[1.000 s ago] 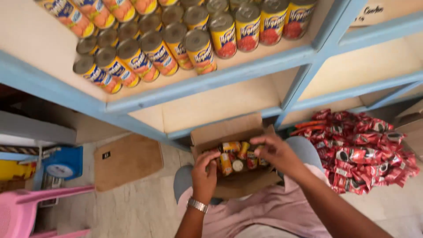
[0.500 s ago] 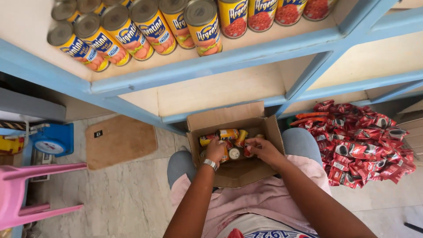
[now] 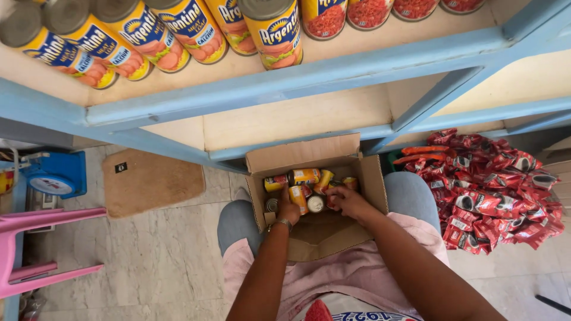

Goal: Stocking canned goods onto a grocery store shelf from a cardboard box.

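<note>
The box (image 3: 309, 156) is matt brown cardboard, its flaps rough-edged. The cans (image 3: 304, 176) inside are shiny metal under glossy paper labels. The shelf (image 3: 309, 77) is painted wood, blue and smooth. The sachets (image 3: 493, 190) are glossy red plastic.

— What's in the lap?

— An open cardboard box (image 3: 315, 196) resting on the person's knees, with small cans (image 3: 304, 176) lying in it, yellow and red labels. The left hand (image 3: 287, 209) touches an upright can (image 3: 298, 198) near the box's left wall; the right hand (image 3: 350, 201) lies among the cans to the right, possibly closed on one, though its fingers hide that.

— And around them?

— Above, a blue-framed shelf (image 3: 285, 77) carrying rows of larger yellow cans (image 3: 273, 30). To the right, a heap of red sachets (image 3: 493, 184). Left on the tiled floor (image 3: 148, 261): a brown mat (image 3: 151, 181), a blue weighing scale (image 3: 55, 175), a pink plastic chair (image 3: 35, 244).
</note>
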